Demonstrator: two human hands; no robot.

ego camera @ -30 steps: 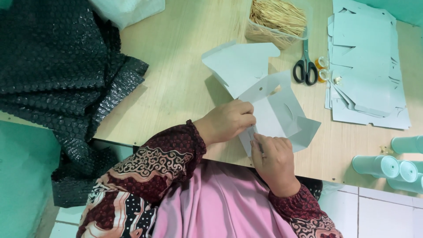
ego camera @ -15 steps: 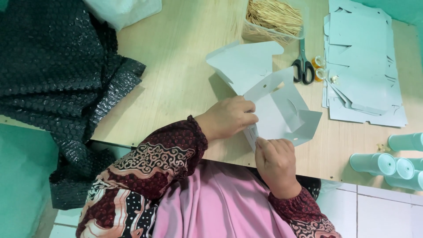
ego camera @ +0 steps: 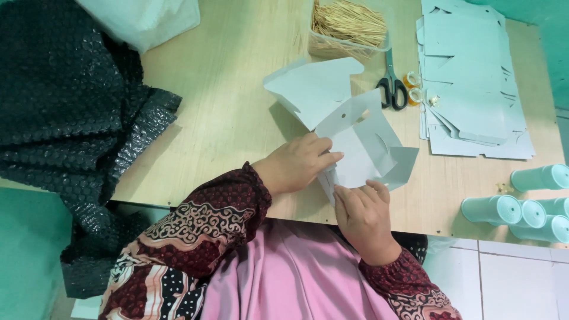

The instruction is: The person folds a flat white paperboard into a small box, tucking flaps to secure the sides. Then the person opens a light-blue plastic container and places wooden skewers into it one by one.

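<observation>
A pale grey die-cut cardboard box blank [ego camera: 361, 148], half folded, lies near the front edge of the wooden table [ego camera: 225, 112]. My left hand [ego camera: 299, 163] presses its left panel, fingers pointing right along a fold. My right hand [ego camera: 363, 214] pinches the blank's lower edge from below. Both hands grip the same piece of card. A second folded card piece [ego camera: 311, 89] lies just beyond it.
A stack of flat box blanks [ego camera: 471, 83] sits at the right. Black-handled scissors [ego camera: 393, 83], tape rolls [ego camera: 413, 88] and a tub of straw-like filler [ego camera: 347, 26] lie at the back. Teal tubes [ego camera: 521, 207] lie at the right edge. Black bubble wrap [ego camera: 65, 118] drapes the left side.
The box blank has shifted slightly, with its panels folded a little further. Both hands stay on it at nearly the same spot.
</observation>
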